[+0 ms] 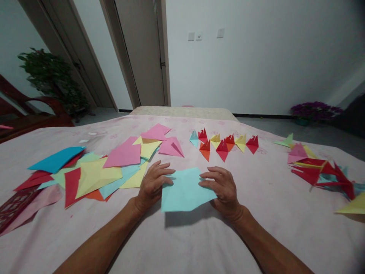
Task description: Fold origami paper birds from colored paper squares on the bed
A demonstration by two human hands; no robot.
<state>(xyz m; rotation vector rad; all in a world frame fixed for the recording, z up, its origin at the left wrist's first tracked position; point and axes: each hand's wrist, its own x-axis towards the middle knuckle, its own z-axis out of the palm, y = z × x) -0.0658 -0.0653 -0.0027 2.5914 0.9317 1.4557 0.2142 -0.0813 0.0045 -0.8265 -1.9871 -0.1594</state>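
Note:
A light blue sheet of paper (185,192) is held just above the cloth, its near edge casting a shadow. My left hand (155,182) grips its left side, fingers on top and the thumb hidden beneath. On the opposite side my right hand (222,186) holds the right edge in the same way. Beyond the sheet stand several small folded paper cranes, among them a red crane (222,151) and a light blue crane (194,138). A pink folded paper (172,147) lies a little past my left hand.
Loose coloured sheets overlap on the left, with a yellow sheet (98,177) and a blue sheet (57,159) on top. More folded papers, including a red piece (306,173), lie at the right. A pink patterned tablecloth (137,239) covers the table.

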